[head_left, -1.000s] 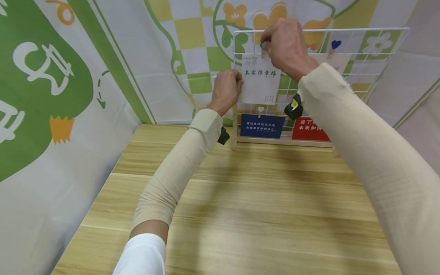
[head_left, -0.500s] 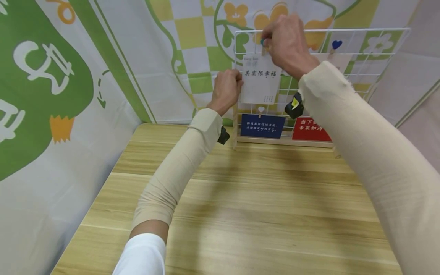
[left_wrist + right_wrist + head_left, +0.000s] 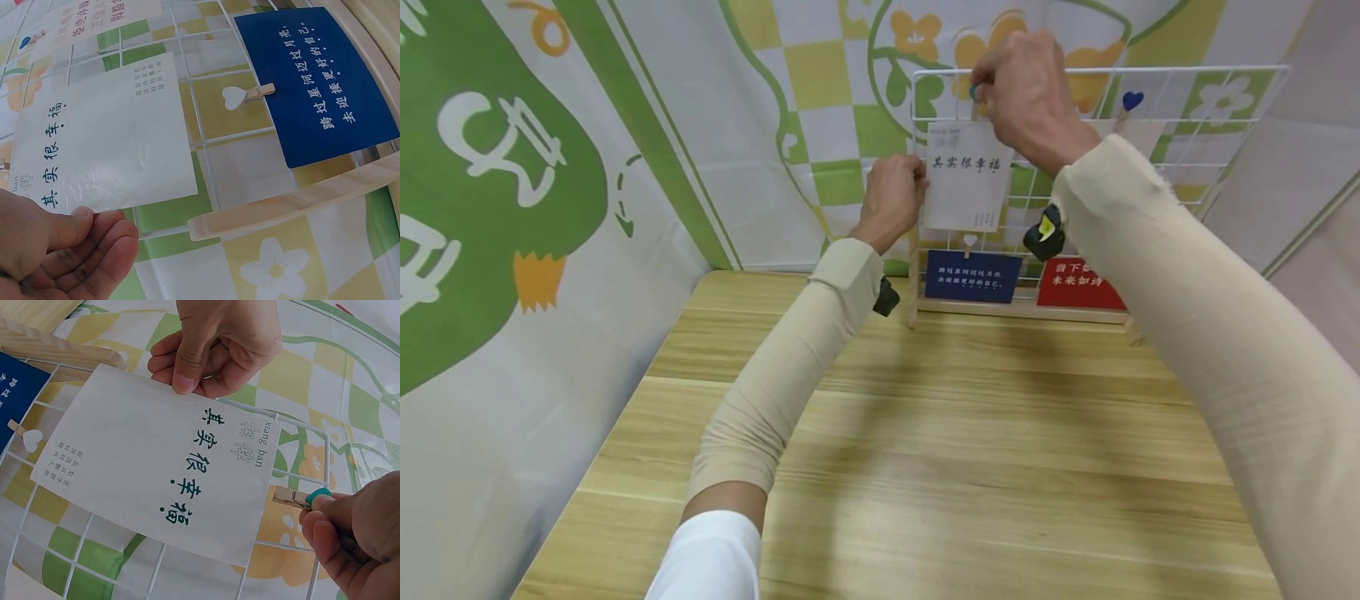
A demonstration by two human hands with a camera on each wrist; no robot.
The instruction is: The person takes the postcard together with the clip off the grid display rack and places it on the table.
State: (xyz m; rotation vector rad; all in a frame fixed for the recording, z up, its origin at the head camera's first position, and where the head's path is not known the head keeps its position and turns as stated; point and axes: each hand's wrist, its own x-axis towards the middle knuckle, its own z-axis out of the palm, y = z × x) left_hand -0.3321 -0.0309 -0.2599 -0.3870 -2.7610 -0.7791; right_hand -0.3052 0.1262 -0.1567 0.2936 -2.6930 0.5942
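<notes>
A white card (image 3: 966, 192) with dark lettering lies against the upper left of a white wire grid (image 3: 1097, 67). My left hand (image 3: 891, 198) pinches the card's left edge between thumb and curled fingers, as the left wrist view shows. At the card's top edge my right hand (image 3: 1026, 96) pinches a small wooden clothespin (image 3: 292, 497) by its end with the teal decoration (image 3: 317, 497). In the right wrist view the clothespin's tip is right at the card's top edge. In the head view the right hand hides most of the clothespin.
Below hang a blue card (image 3: 973, 277), held by a clothespin with a white heart (image 3: 234, 98), and a red card (image 3: 1078, 283). Another clothespin with a blue heart (image 3: 1132, 101) is at upper right. The grid's wooden stand (image 3: 1022, 309) rests on a wooden table (image 3: 925, 450).
The head view has shifted very slightly. Both hands keep their hold at nearly the same places; the right hand has risen a little since one second ago.
</notes>
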